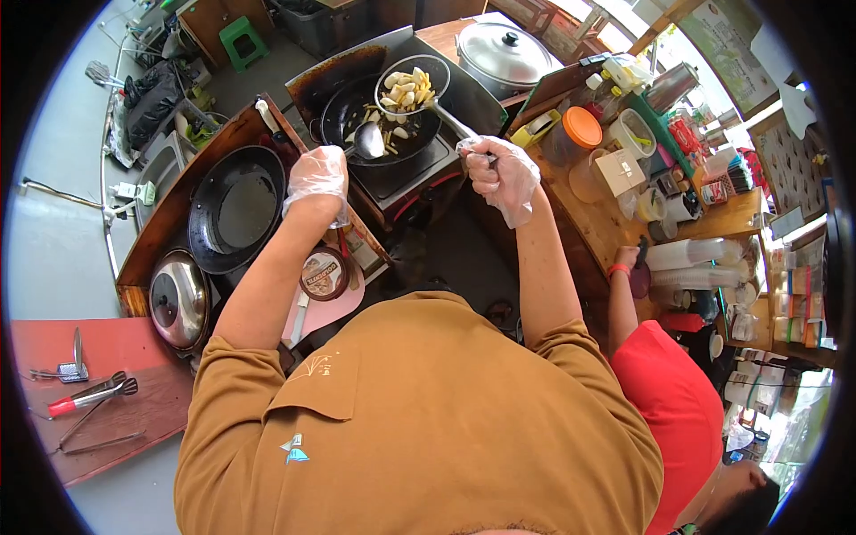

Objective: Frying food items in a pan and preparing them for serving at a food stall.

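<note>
My left hand (pixel 317 175), in a clear plastic glove, grips a metal ladle (pixel 368 140) whose bowl is down inside a black wok (pixel 341 100). My right hand (pixel 498 167), gloved the same way, is closed around the handle of a round wire strainer (pixel 447 67). Pale pieces (pixel 404 88), some plump and some cut in strips, fill the strainer, which is held over the wok's right side. More such pieces lie in the dark wok bottom beneath it. The wok sits on a metal stove (pixel 408 177). Part of the ladle's handle is hidden by my left hand.
Left of me are a large black pan (pixel 237 207) and a lidded pot (pixel 179 301). A big lidded aluminium pot (pixel 505 53) stands behind the stove. Jars, including an orange-lidded one (pixel 582 128), crowd the right counter. Close at my right is another person in red (pixel 669 414).
</note>
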Action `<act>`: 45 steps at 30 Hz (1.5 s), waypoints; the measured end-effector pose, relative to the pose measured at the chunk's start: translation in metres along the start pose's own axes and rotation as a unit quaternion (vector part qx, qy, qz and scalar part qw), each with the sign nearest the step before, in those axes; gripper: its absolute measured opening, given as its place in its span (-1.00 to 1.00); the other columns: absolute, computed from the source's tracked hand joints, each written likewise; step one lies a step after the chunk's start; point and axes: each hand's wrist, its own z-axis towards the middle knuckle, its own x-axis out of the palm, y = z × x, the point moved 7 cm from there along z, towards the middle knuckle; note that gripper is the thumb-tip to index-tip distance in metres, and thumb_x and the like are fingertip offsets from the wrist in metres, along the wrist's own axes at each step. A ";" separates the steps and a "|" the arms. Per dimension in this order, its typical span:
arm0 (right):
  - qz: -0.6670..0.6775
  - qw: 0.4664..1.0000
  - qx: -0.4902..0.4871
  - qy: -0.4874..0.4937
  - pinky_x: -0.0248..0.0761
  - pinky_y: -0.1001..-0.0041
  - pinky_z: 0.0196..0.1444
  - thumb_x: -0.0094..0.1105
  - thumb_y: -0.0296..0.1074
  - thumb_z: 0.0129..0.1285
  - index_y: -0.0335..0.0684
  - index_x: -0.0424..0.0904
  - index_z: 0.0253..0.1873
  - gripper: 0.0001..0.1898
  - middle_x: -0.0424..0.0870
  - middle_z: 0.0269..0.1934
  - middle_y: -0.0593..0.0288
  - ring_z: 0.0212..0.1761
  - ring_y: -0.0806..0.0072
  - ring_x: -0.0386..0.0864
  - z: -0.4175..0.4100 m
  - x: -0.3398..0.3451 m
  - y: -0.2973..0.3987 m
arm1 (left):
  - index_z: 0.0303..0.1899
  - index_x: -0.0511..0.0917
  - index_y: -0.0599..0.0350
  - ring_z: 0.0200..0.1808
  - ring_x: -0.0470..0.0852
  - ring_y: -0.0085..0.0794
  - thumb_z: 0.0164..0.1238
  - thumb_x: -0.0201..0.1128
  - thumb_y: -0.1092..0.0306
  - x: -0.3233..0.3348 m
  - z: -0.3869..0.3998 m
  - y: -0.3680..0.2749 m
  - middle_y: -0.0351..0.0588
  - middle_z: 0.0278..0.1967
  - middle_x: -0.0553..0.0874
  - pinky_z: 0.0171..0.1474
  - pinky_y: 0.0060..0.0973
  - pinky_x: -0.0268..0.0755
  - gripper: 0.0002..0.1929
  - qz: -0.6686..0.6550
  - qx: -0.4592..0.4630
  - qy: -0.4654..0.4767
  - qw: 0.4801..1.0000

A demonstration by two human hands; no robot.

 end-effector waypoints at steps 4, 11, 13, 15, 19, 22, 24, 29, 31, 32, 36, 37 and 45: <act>0.001 1.000 0.004 0.000 0.00 0.67 -0.79 -0.02 -0.41 0.24 -0.34 0.42 -0.29 -0.88 0.31 -0.66 0.41 -0.80 0.72 0.11 0.002 -0.002 0.001 | -0.35 0.69 0.21 -0.28 0.74 -0.08 0.28 0.05 0.35 0.019 0.001 -0.011 0.14 -0.34 0.72 -0.23 -0.27 0.60 -0.76 0.009 0.021 0.041 0.999; 0.009 1.000 0.011 0.009 0.02 0.68 -0.80 -0.02 -0.41 0.24 -0.35 0.44 -0.28 -0.88 0.32 -0.65 0.41 -0.80 0.72 0.12 0.006 -0.003 0.001 | -0.27 0.69 0.21 -0.20 0.73 -0.08 0.25 0.12 0.34 0.021 0.021 -0.005 0.14 -0.25 0.72 -0.16 -0.29 0.59 -0.79 0.020 -0.013 0.077 0.997; 0.004 1.000 0.007 0.010 0.02 0.68 -0.80 -0.02 -0.41 0.24 -0.35 0.44 -0.27 -0.88 0.32 -0.65 0.41 -0.80 0.72 0.13 0.007 -0.002 0.002 | -0.27 0.69 0.22 -0.20 0.73 -0.07 0.23 0.13 0.36 0.026 0.024 0.001 0.14 -0.26 0.72 -0.15 -0.29 0.59 -0.79 -0.002 -0.028 0.076 0.997; 0.006 1.000 0.008 0.011 0.02 0.68 -0.80 -0.01 -0.41 0.24 -0.35 0.45 -0.27 -0.88 0.32 -0.65 0.41 -0.80 0.72 0.13 0.007 -0.004 0.003 | -0.27 0.68 0.25 -0.16 0.71 -0.04 0.17 0.15 0.43 0.029 0.023 0.003 0.19 -0.24 0.71 -0.12 -0.29 0.58 -0.81 -0.031 -0.036 0.074 0.996; 0.003 1.000 0.008 0.004 0.01 0.68 -0.79 0.00 -0.41 0.23 -0.35 0.44 -0.27 -0.88 0.32 -0.65 0.41 -0.79 0.72 0.13 0.008 -0.010 0.006 | -0.27 0.69 0.28 -0.11 0.70 -0.05 0.04 0.25 0.44 0.041 0.013 0.006 0.24 -0.20 0.69 -0.06 -0.29 0.57 -0.79 -0.039 -0.080 0.144 0.986; -0.002 1.000 0.004 0.012 0.00 0.68 -0.79 0.01 -0.41 0.23 -0.35 0.44 -0.28 -0.88 0.32 -0.65 0.42 -0.79 0.72 0.12 0.009 -0.009 0.009 | -0.28 0.69 0.28 -0.11 0.70 -0.04 0.02 0.27 0.43 0.052 0.010 0.006 0.24 -0.21 0.69 -0.04 -0.30 0.57 -0.79 -0.058 -0.101 0.152 0.982; 0.001 1.000 0.005 0.010 -0.01 0.66 -0.73 0.05 -0.41 0.18 -0.29 0.43 -0.33 -0.91 0.30 -0.66 0.42 -0.77 0.70 0.10 0.009 -0.008 0.012 | -0.29 0.69 0.30 -0.11 0.70 -0.02 0.03 0.24 0.44 0.061 0.011 0.006 0.26 -0.22 0.69 -0.05 -0.28 0.57 -0.80 -0.099 -0.114 0.135 0.979; -0.002 1.000 0.012 -0.005 0.01 0.68 -0.73 0.06 -0.40 0.19 -0.29 0.43 -0.32 -0.91 0.30 -0.65 0.42 -0.77 0.71 0.10 0.009 -0.009 0.014 | -0.33 0.68 0.30 -0.16 0.69 0.05 0.01 0.22 0.39 0.098 0.015 0.005 0.29 -0.26 0.68 -0.09 -0.24 0.56 -0.79 -0.212 -0.163 0.092 0.959; -0.005 1.000 0.013 -0.009 0.01 0.68 -0.73 0.06 -0.40 0.20 -0.30 0.43 -0.31 -0.90 0.31 -0.65 0.42 -0.77 0.71 0.11 0.008 -0.010 0.015 | -0.37 0.68 0.29 -0.20 0.69 0.05 -0.01 0.23 0.37 0.108 0.019 0.001 0.27 -0.28 0.68 -0.12 -0.23 0.56 -0.80 -0.214 -0.167 0.074 0.960; -0.007 1.000 0.012 -0.009 0.01 0.68 -0.73 0.06 -0.40 0.20 -0.30 0.43 -0.31 -0.90 0.31 -0.65 0.42 -0.77 0.71 0.11 0.008 -0.013 0.016 | -0.40 0.68 0.28 -0.19 0.69 0.05 0.00 0.23 0.37 0.111 0.019 -0.004 0.26 -0.30 0.69 -0.12 -0.23 0.56 -0.82 -0.233 -0.177 0.082 0.953; 0.000 1.000 0.009 -0.004 0.00 0.67 -0.73 0.04 -0.39 0.22 -0.30 0.43 -0.29 -0.89 0.30 -0.65 0.43 -0.77 0.71 0.10 0.005 -0.012 0.015 | -0.41 0.67 0.26 -0.23 0.69 0.06 -0.01 0.24 0.37 0.140 0.027 -0.004 0.25 -0.32 0.69 -0.14 -0.24 0.55 -0.83 -0.248 -0.189 0.063 0.948; -0.007 1.000 0.008 -0.007 0.00 0.67 -0.73 0.04 -0.38 0.22 -0.30 0.43 -0.29 -0.89 0.30 -0.65 0.42 -0.78 0.70 0.10 0.003 -0.011 0.016 | -0.42 0.67 0.26 -0.25 0.69 0.06 -0.01 0.24 0.37 0.141 0.027 -0.005 0.25 -0.34 0.69 -0.15 -0.24 0.55 -0.84 -0.247 -0.194 0.051 0.948; -0.018 0.999 0.014 -0.027 -0.04 0.66 -0.73 0.06 -0.36 0.21 -0.25 0.44 -0.30 -0.90 0.31 -0.65 0.44 -0.78 0.70 0.08 -0.008 -0.020 0.014 | -0.48 0.64 0.25 -0.28 0.69 0.05 -0.03 0.23 0.36 0.145 0.031 0.005 0.22 -0.40 0.69 -0.19 -0.24 0.55 -0.85 -0.266 -0.157 -0.031 0.951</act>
